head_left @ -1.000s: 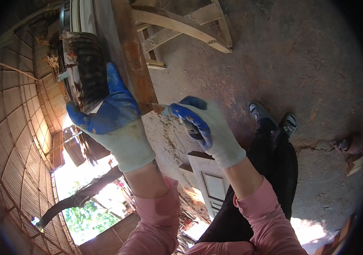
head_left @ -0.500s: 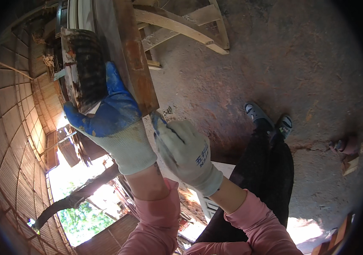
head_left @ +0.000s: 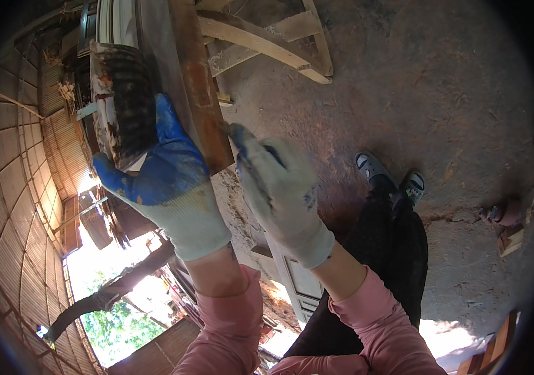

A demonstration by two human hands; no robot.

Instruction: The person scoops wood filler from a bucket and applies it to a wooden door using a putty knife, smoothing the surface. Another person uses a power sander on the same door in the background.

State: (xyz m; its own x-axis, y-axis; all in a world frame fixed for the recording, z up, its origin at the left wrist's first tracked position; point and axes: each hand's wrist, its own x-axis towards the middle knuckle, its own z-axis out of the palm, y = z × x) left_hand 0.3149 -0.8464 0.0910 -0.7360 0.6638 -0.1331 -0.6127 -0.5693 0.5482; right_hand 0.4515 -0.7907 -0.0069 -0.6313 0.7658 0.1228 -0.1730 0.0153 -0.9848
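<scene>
My left hand (head_left: 160,165), in a white glove with a blue coating, grips the lower end of a dark, ribbed, curved piece (head_left: 123,103) with a worn, flaking edge. One blue fingertip lies along its right side and another reaches past its left corner. Beside it runs a long brown wooden board (head_left: 204,119). My right hand (head_left: 279,194), gloved in white, is closed and slightly blurred just right of the board's lower end. Its fingertips are by the board's edge; whatever they hold is hidden.
Pale curved wooden frame parts (head_left: 267,44) stand beyond the board. A white panelled piece (head_left: 301,281) lies beneath my right wrist. My feet in grey sandals (head_left: 376,169) are on the rough floor (head_left: 460,112). A dark post (head_left: 117,287) crosses the bright opening at lower left.
My right hand has moved up and slightly right along the end of the board, still closed. My left hand and the ribbed piece have hardly moved.
</scene>
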